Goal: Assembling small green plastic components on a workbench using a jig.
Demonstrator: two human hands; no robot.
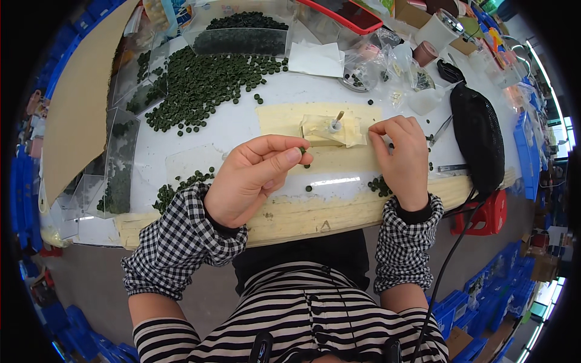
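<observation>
Between the thumb and forefinger of my left hand (257,172) is a small dark green round piece (302,150). It is held just left of a block wrapped in cream tape (318,132), which has a short upright peg (339,118) on top. My right hand (402,154) is on the other side of the block, thumb and forefinger drawn together. Whether anything tiny is in that pinch cannot be made out. Loose green pieces (379,186) lie beside and partly under my right wrist, and another cluster (187,184) lies by my left sleeve.
A large pile of green pieces (200,81) spreads across the back left, before a clear bin (242,41) of more. White paper (316,58), a red-cased phone (348,15) and plastic bags (393,66) lie behind. A black mesh pouch (478,136) is at right, tweezers (442,130) beside it.
</observation>
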